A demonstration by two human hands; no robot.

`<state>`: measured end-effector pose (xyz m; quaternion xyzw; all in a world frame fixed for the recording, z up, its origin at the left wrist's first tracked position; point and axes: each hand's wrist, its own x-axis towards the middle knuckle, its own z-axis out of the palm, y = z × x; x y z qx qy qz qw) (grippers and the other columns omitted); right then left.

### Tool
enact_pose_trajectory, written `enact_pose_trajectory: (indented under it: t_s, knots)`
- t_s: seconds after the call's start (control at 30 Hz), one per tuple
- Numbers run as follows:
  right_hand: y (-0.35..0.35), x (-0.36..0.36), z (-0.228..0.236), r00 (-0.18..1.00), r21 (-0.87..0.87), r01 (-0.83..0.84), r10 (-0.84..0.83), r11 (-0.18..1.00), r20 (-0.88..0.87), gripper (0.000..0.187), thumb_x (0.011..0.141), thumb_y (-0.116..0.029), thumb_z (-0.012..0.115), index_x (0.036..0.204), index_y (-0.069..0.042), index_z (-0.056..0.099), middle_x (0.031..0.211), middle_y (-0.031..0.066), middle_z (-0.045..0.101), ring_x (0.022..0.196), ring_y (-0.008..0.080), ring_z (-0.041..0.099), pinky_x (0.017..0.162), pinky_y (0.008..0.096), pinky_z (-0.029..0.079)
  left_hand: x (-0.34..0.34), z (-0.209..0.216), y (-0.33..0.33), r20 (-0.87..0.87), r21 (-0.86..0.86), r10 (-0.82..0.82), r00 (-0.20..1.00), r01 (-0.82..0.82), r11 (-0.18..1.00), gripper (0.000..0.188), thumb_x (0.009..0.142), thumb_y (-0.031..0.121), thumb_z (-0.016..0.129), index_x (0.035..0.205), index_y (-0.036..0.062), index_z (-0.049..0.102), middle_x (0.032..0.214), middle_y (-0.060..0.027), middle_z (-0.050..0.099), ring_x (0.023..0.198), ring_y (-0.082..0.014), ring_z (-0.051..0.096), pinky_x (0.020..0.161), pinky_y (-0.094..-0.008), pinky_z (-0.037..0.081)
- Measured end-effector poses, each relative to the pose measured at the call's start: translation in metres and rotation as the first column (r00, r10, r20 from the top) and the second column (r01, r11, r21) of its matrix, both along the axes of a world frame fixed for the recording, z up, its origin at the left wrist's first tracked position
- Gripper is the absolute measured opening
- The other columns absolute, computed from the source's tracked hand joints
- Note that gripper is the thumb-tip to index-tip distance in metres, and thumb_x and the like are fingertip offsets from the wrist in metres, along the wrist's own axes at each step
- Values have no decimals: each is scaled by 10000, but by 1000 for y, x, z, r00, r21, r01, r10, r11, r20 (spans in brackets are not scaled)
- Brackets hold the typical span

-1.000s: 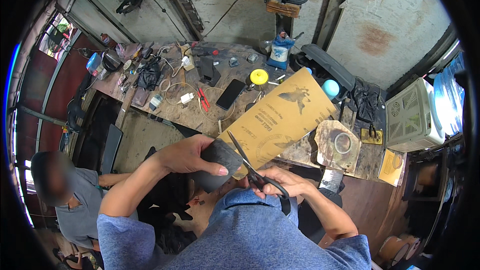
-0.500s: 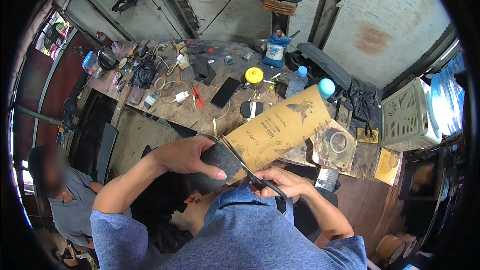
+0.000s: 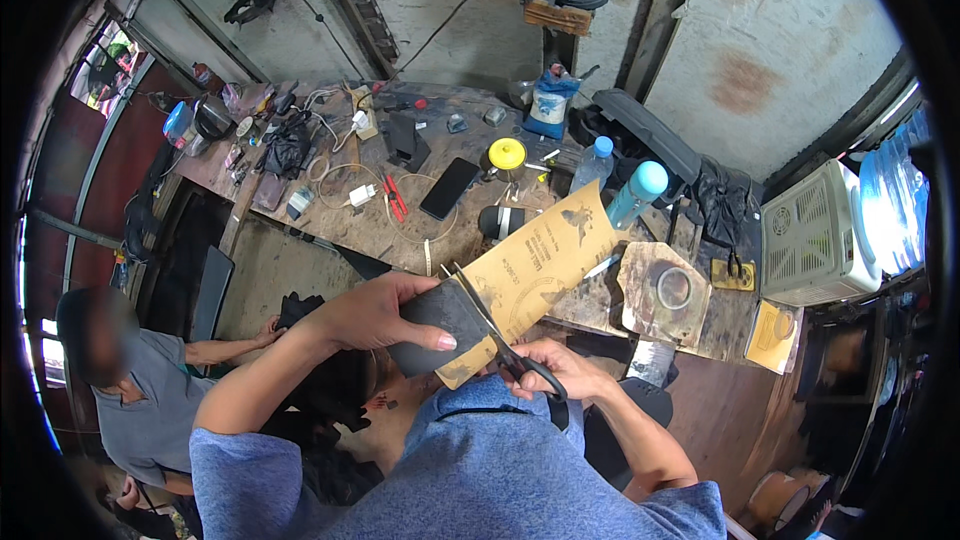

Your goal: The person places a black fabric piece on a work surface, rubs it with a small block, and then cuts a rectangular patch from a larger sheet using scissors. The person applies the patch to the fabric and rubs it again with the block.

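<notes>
My left hand (image 3: 385, 315) pinches a sheet of sandpaper (image 3: 535, 270) at its left end, thumb on top. The tan printed backing faces up, and the sheet slants away to the far right. Under my thumb lies a dark grey piece (image 3: 440, 320) with a straight right edge; whether it is the sheet folded over or a separate piece, I cannot tell. My right hand (image 3: 555, 370) grips black-handled scissors (image 3: 512, 360) by the loops. The slim blades point away and to the left, lying along the dark piece's edge, across the sheet.
Beyond the sheet is a wooden workbench (image 3: 330, 225) with a phone (image 3: 450, 189), red-handled pliers (image 3: 395, 198), a yellow-lidded cup (image 3: 507, 154) and a teal bottle (image 3: 636, 195). A round glass (image 3: 674, 287) rests on a board at right. Another person (image 3: 150, 390) sits at left.
The sheet's far end has come down and to the left, uncovering more of the teal bottle. My hands and the scissors shifted slightly. The other person's arm now reaches forward.
</notes>
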<state>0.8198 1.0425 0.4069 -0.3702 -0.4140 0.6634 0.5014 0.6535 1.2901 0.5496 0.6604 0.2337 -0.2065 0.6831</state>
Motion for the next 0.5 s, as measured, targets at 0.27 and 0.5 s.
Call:
enact_pose_trajectory:
  t_s: [0.27, 0.5]
  knots:
    - [-1, -2, -2, 990, 49, 45, -51, 998, 132, 546, 999, -607, 696, 965, -66, 640, 724, -27, 582, 694, 97, 559, 637, 304, 444, -2, -11, 1, 26, -98, -21, 999, 24, 995, 506, 903, 140, 858, 1354, 4, 674, 1199, -38, 770, 1079, -97, 692, 995, -294, 533]
    - [-1, 2, -4, 994, -42, -24, 28, 999, 101, 823, 900, -720, 735, 1294, 2, 692, 821, -17, 597, 751, 91, 551, 691, 278, 431, 3, -7, 0, 32, -34, -106, 994, 107, 994, 469, 925, 198, 842, 1330, 21, 685, 1149, -23, 772, 1032, -87, 686, 937, -285, 544]
